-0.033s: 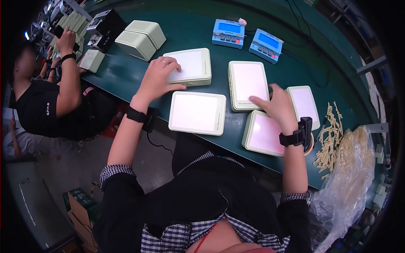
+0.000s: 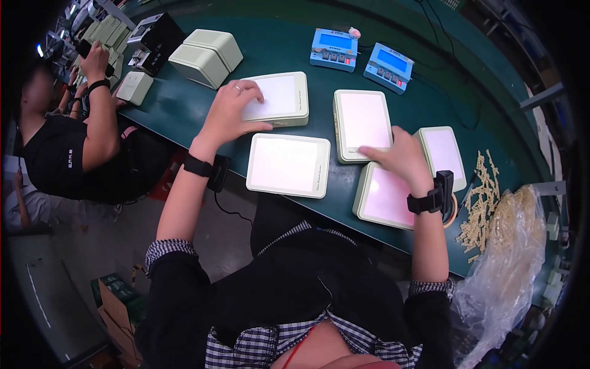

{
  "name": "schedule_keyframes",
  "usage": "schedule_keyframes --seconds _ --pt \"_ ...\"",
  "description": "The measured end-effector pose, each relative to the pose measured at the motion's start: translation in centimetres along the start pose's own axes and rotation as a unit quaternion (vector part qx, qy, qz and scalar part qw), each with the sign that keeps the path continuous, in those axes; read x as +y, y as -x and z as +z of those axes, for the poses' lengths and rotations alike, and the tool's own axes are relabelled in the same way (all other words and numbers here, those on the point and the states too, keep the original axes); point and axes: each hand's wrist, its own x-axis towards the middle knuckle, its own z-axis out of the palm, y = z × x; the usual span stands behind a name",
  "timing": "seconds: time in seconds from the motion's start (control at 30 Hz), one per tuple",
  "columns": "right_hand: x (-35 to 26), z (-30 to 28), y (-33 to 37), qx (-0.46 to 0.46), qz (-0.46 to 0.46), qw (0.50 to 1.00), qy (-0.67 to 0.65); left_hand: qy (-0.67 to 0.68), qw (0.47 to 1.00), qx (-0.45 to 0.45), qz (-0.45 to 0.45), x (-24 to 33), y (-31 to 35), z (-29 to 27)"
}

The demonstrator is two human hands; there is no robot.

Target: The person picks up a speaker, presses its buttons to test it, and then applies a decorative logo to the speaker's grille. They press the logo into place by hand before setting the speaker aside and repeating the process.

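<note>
Several cream box-shaped devices with pale, flat front panels lie on the green workbench. My left hand (image 2: 230, 111) is on the far-left device (image 2: 279, 95): its fingers curl onto the panel and its thumb lies along the near side. Nearer to me is another device (image 2: 289, 165), touched by neither hand. At the centre right, my right hand (image 2: 402, 157) grips the near right corner of an upright-turned device (image 2: 364, 120), thumb on its face and fingers by its right side. Beneath that hand, partly covered by it, is a nearer device (image 2: 384, 197).
Another device (image 2: 441, 150) lies beyond my right wrist. Two blue boxes with screens (image 2: 334, 48) stand at the back. Small tan pieces (image 2: 479, 206) and a clear plastic bag (image 2: 507, 258) are at right. Two stacked cream devices (image 2: 206, 58) stand at back left; a co-worker (image 2: 70, 144) is further left.
My right thumb has slid slightly left and nearer on the device's face. The left hand stays where it was.
</note>
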Motion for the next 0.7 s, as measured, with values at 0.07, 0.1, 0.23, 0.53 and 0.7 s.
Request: schedule_keyframes --seconds 0.07,0.1,0.23,0.53,0.7 --pt "-0.1 0.4 -0.2 -0.072 -0.032 0.997 0.019 0.015 0.999 0.049 -0.009 -0.4 -1.3 -0.1" --pt "-0.5 0.4 -0.3 -0.071 -0.036 0.997 0.020 0.022 0.997 0.074 -0.015 -0.8 -1.7 -0.2" --pt "-1.1 0.6 -1.2 -0.089 0.005 0.996 -0.023 0.188 0.979 -0.073 -0.038 -2.6 -3.4 0.1" --pt "1.3 2.0 -2.2 -0.152 -0.030 0.960 -0.235 0.211 0.966 -0.134 -0.063 -2.4 -4.5 0.2" --pt "0.2 2.1 -1.9 -0.110 -0.049 0.986 -0.112 0.204 0.968 -0.128 -0.075 -2.6 -4.3 0.3"
